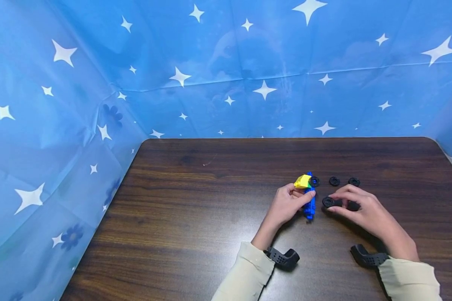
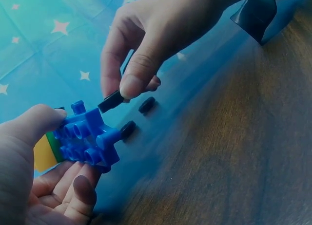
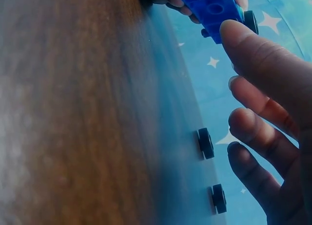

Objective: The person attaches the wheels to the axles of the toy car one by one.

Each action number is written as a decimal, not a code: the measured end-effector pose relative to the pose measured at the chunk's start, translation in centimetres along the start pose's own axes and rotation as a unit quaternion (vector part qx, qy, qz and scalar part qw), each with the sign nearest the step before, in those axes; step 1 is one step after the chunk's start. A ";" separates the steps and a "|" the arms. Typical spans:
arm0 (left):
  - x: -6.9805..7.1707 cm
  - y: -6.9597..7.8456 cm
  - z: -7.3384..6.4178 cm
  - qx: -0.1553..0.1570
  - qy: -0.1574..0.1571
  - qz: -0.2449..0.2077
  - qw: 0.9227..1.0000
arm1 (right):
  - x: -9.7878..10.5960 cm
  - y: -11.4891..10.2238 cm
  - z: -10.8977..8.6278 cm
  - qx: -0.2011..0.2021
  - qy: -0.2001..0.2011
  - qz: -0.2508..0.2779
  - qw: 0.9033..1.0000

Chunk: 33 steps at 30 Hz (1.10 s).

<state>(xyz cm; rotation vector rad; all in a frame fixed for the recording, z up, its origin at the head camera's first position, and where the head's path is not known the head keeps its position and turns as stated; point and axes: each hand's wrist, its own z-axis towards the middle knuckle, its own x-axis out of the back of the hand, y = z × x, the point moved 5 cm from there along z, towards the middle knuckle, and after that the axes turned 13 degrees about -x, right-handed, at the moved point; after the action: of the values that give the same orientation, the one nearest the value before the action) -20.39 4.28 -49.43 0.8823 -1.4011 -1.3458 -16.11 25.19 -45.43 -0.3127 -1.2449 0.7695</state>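
My left hand (image 1: 286, 205) grips a blue toy car chassis (image 1: 310, 207) between thumb and fingers. A yellow block (image 1: 303, 181) on a green piece is fixed to the chassis, and one black wheel (image 1: 314, 181) sits at its far right side. In the left wrist view, pegs and round studs show along the blue chassis (image 2: 78, 132). Just right of the chassis, my right hand (image 1: 367, 211) pinches another black wheel (image 1: 328, 202) between thumb and index finger. That wheel (image 2: 111, 102) appears edge-on close to the chassis in the left wrist view.
Two more black wheels lie on the table beyond my right hand, one wheel (image 1: 334, 181) nearer the car and the other wheel (image 1: 354, 182) farther right. The brown wooden table (image 1: 196, 217) ends at a blue star-patterned cloth (image 1: 218, 54) behind and at the sides.
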 end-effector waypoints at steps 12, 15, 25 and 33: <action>0.0 0.2 0.1 -0.006 0.000 0.010 1.000 | -0.3 -0.4 0.3 0.018 -0.007 0.004 1.000; 0.0 0.1 0.1 -0.006 -0.001 0.010 1.000 | -0.4 -0.6 0.3 0.027 -0.007 0.011 1.000; 0.0 0.1 0.0 -0.006 -0.005 0.016 1.000 | -0.7 -1.5 0.3 0.034 -0.013 0.022 0.999; 0.0 0.2 -0.1 -0.013 -0.003 0.007 1.000 | -0.6 -1.7 0.4 0.053 -0.010 0.026 0.998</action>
<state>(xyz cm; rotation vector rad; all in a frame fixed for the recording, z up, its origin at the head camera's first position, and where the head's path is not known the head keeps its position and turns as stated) -20.29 4.31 -49.20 0.8519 -1.3889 -1.3540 -15.90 23.53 -44.69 -0.2530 -1.2137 0.8828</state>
